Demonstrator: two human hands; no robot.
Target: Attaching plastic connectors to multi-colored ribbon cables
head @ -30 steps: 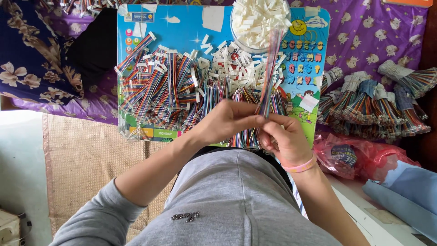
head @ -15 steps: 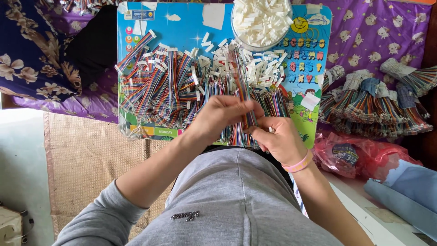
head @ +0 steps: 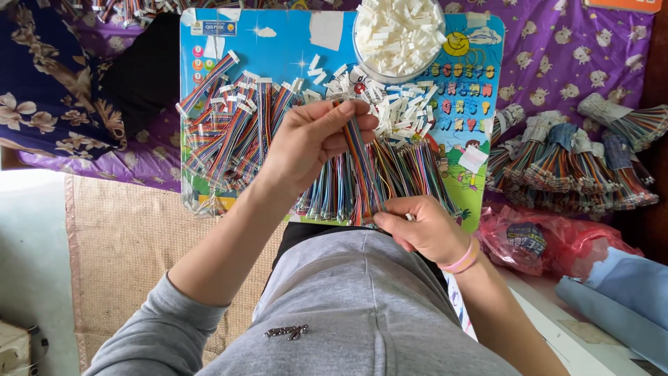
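Note:
My left hand (head: 309, 143) pinches the upper end of a flat multicoloured ribbon cable (head: 362, 167). My right hand (head: 421, 226) holds the lower end of the same cable just above my lap. The cable runs nearly straight up and down between the two hands. Below it lies a blue picture board (head: 278, 49) covered with loose ribbon cables (head: 229, 132), some with white connectors on one end. Small white plastic connectors (head: 396, 104) are scattered near my left fingertips.
A clear round bowl of white connectors (head: 396, 31) stands at the board's top. Tied bundles of ribbon cables (head: 570, 157) lie on the purple cloth at the right. A red plastic bag (head: 543, 244) sits below them. A woven mat (head: 125, 251) covers the floor at the left.
The cable swung from tilted right to almost upright. My left hand moved up to its top end, and my right hand slid down toward my lap, so the hands are now apart.

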